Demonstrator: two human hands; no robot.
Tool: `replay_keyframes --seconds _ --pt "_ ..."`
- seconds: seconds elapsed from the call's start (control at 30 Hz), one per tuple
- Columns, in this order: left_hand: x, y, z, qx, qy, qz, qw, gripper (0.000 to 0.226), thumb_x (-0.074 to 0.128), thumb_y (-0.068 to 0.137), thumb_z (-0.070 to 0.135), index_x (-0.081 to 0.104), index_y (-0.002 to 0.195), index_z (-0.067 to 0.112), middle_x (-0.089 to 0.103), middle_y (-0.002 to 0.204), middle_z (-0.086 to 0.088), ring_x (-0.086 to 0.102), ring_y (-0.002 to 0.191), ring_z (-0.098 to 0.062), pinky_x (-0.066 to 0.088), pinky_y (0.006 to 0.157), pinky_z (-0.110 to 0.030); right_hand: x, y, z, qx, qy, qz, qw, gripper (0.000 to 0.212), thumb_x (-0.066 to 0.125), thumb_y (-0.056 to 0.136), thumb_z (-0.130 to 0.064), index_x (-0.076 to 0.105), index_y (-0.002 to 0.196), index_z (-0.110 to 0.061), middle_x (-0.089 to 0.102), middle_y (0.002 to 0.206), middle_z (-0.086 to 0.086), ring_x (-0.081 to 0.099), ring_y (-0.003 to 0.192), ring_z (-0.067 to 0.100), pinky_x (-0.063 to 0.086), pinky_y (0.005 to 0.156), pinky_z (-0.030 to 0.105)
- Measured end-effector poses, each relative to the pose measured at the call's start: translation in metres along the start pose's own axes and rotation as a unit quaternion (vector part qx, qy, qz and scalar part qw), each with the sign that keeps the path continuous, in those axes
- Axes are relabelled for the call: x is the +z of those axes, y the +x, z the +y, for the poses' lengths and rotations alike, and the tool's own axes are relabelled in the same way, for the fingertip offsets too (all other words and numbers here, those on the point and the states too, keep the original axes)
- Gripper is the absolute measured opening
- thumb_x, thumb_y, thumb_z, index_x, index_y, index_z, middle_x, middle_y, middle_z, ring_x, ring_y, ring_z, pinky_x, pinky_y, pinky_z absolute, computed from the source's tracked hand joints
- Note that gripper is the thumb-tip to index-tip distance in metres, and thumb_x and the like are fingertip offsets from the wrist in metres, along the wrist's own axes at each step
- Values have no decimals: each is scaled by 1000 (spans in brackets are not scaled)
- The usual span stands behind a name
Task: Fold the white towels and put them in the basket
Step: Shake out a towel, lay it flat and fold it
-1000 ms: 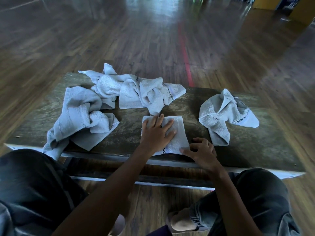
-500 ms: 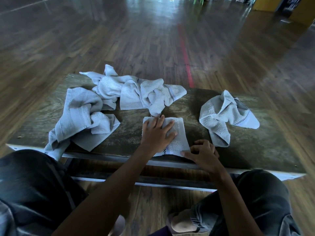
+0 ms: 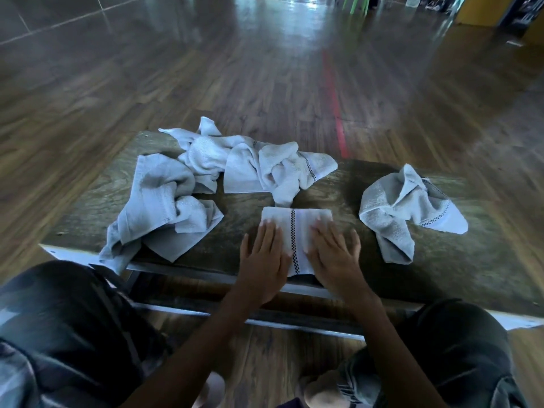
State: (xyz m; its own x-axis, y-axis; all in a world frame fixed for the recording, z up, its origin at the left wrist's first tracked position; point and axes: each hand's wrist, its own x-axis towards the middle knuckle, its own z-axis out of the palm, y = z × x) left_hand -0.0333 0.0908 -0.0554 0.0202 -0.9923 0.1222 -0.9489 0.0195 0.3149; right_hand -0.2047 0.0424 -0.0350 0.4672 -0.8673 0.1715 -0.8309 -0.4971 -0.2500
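Both your hands lie flat on one folded towel (image 3: 296,226), which sits centre front on the table (image 3: 471,260) with its near end at the table's front edge.

- Left hand (image 3: 263,260): covers the towel's left half. Fingers straight, close together, pointing away from you; they press down and grip nothing.
- Right hand (image 3: 335,260): same posture on the right half.
- A dark checkered stripe (image 3: 293,231) runs front to back along the towel and shows in the gap between your hands.

Unfolded towels on the same table:
- Left crumpled towel (image 3: 164,213): one corner hangs over the front edge.
- Back heap (image 3: 259,169): a tail of it reaches the folded towel's far edge.
- Right crumpled towel (image 3: 406,207): apart from the folded one.

Your knees, in dark cloth, frame the table's front.
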Motion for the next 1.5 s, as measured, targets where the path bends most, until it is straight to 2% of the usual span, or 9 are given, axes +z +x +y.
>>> replay_keyframes --seconds 0.1,0.27,0.4,0.67,1.0,1.1,1.2,1.3,1.5 --pt "2 4 -9 16 50 -9 999 70 4 94 50 11 151 10 5 160 -8 -1 147 -18 4 117 -54 10 3 4 18 -73 -48 996 70 2 97 -53 35 145 -15 28 154 4 19 144 15 13 111 59" --pt "-5 12 -17 41 68 -49 996 76 -4 89 55 5 152 12 -1 160 -8 0 147 -24 4 115 -57 8 19 20 69 -87 -89 990 79 -11 83 -58 1 151 -21 -5 160 -1 -5 147 16 -1 114 54" --pt "-8 13 -23 16 26 -83 996 81 -13 80 56 -8 152 17 -10 159 -8 -8 147 -23 -5 116 -49 7 22 18 152 -30 -105 982 63 11 96 -53 -8 150 -26 -5 160 0 -7 146 16 -7 115 52" --pt "-24 18 -6 -116 -97 -11 988 63 37 97 36 14 151 13 32 151 -8 24 140 -25 15 114 -46 -1 11 7 277 51 -48 958 67 31 94 -56 33 144 -11 16 156 9 7 144 23 2 114 48" --pt "-30 20 11 -190 -273 20 943 54 52 94 28 32 143 17 47 137 -11 47 122 -26 40 100 -39 -14 27 5 344 210 -75 912 48 52 83 -45 55 119 -13 38 134 8 30 128 31 21 107 45" --pt "-36 23 14 -209 -369 22 905 55 52 93 21 32 144 19 40 144 -6 39 130 -23 34 101 -33 -15 26 8 346 317 -46 882 42 51 75 -45 57 100 -13 59 102 3 55 102 25 44 86 42" --pt "-36 26 16 -213 -424 23 880 60 55 93 21 29 147 19 38 146 -2 39 124 -12 33 93 -26 -19 26 7 332 428 -8 841 23 52 83 -28 47 100 -14 54 86 -4 54 81 13 39 58 27" --pt "-31 30 17 -219 -436 21 873 60 54 94 21 27 148 21 40 144 -1 33 109 -3 31 87 -23 -22 29 3 305 475 26 825 32 49 92 -18 37 121 -19 49 97 -14 49 86 -1 38 62 20" --pt "-17 38 6 -175 -409 48 894 56 56 94 24 32 146 21 42 144 -5 41 129 -16 38 103 -31 -6 27 8 251 417 71 871 35 44 97 -21 40 132 -23 51 110 -17 52 100 5 44 85 28"
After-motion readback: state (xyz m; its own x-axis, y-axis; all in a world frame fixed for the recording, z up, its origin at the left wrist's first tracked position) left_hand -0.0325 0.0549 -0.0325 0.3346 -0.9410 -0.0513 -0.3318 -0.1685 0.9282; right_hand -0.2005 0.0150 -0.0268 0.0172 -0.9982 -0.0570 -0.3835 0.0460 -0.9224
